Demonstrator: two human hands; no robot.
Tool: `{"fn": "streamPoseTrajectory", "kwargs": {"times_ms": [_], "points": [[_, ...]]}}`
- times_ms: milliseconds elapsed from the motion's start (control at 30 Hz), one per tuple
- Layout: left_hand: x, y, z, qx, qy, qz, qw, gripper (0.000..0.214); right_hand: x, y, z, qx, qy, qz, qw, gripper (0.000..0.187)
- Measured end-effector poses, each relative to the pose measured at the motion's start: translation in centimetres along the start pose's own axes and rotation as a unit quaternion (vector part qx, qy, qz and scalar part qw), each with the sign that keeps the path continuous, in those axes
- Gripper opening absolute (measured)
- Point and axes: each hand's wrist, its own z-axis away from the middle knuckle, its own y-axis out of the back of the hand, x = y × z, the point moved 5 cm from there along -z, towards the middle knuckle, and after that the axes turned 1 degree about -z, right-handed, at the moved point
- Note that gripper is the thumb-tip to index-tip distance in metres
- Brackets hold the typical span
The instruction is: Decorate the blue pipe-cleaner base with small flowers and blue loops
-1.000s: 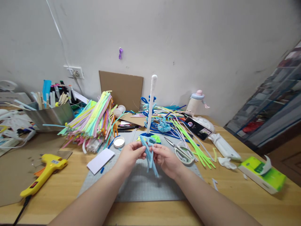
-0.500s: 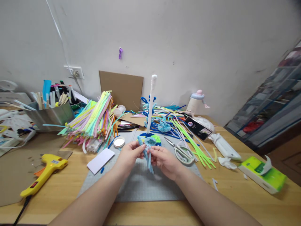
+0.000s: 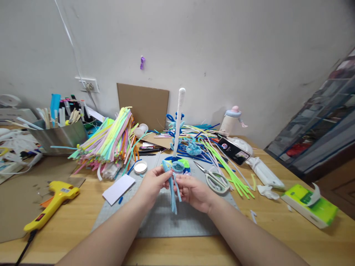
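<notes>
Light blue pipe cleaners (image 3: pixel 172 199) hang down between my two hands over a grey cutting mat (image 3: pixel 177 227). My left hand (image 3: pixel 156 181) pinches the bundle near its upper end. Closed around one strand at the bundle's right side is my right hand (image 3: pixel 194 188); its fingertips are partly hidden. Just behind the hands, a white fuzzy-wrapped stick (image 3: pixel 178 122) stands upright, with blue looped pipe cleaners beside it. At its foot are a round light blue piece (image 3: pixel 178 167) and a yellow-green piece (image 3: pixel 185 162). Scissors (image 3: pixel 216 180) lie right of my right hand.
A thick bundle of coloured pipe cleaners (image 3: pixel 111 140) lies at left, near a yellow glue gun (image 3: pixel 52 201). A white card (image 3: pixel 119 189) and a round white lid (image 3: pixel 140 167) sit left of my hands. A phone (image 3: pixel 233 150) and a tissue pack (image 3: pixel 310 205) are at right.
The light blue strands have swung to hang lower and straighter, and one strand now stands apart toward my right hand. Both hands stay in nearly the same place.
</notes>
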Motion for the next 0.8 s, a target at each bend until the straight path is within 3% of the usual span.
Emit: {"fn": "streamPoseTrajectory", "kwargs": {"times_ms": [367,800], "points": [[-0.24,-0.07,0.05,-0.003,0.024,0.002,1.0,0.023,-0.14,0.46,-0.21,0.018,0.042,-0.017,0.999,0.02],[-0.44,-0.14,-0.06,-0.002,0.033,-0.042,0.999,0.023,-0.04,0.34,-0.22,0.013,0.025,-0.005,1.0,0.019]]}}
